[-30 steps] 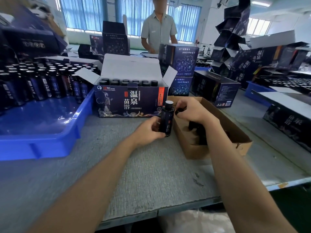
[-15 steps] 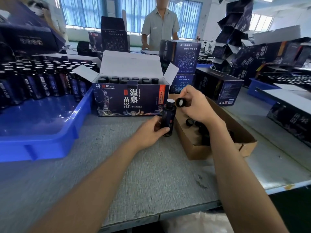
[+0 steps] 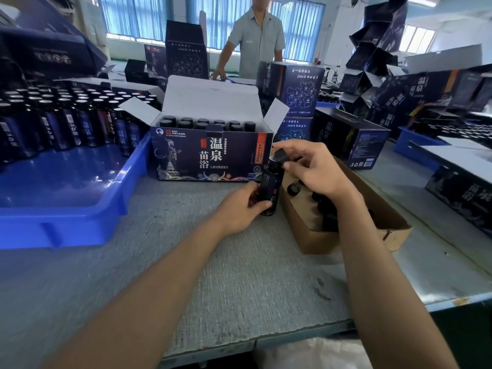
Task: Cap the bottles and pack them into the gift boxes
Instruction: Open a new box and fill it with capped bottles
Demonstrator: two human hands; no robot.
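One bottle [image 3: 269,186] in left fingers [image 3: 262,206], one cap [image 3: 279,155] pinched by right fingers [image 3: 291,147].

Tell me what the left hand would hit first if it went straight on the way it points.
Probably the brown cardboard box: the left hand, gripping the bottle, points forward-right, and the box's wall stands just beyond the bottle. Depth is unclear.

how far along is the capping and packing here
Done: the open gift box holds rows of capped bottles. In hand: the left hand grips a bottle while the right hand sets a cap on its neck. Left: more bottles stand in the blue tray, not yet packed.
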